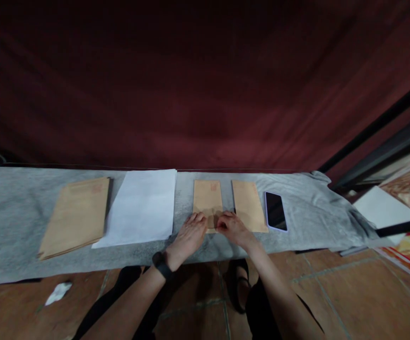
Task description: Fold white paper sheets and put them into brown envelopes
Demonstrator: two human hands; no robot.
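A brown paper envelope [207,196] with a small reddish mark near its top lies before me on the cloth-covered table. My left hand [193,231], with a black watch on the wrist, lies fairly flat on the lower left edge of this envelope. At its lower right edge, the curled fingers of my right hand [231,226] pinch the paper near the bottom end. The fingertips are partly hidden. Just right of that hand is a second brown envelope [250,205], lying flat.
A phone [276,211] lies right of the envelopes. On the left are a stack of white paper [144,205] and a pile of larger brown envelopes [77,215]. Grey cloth [314,212] covers the narrow table; a dark red curtain [197,94] hangs behind.
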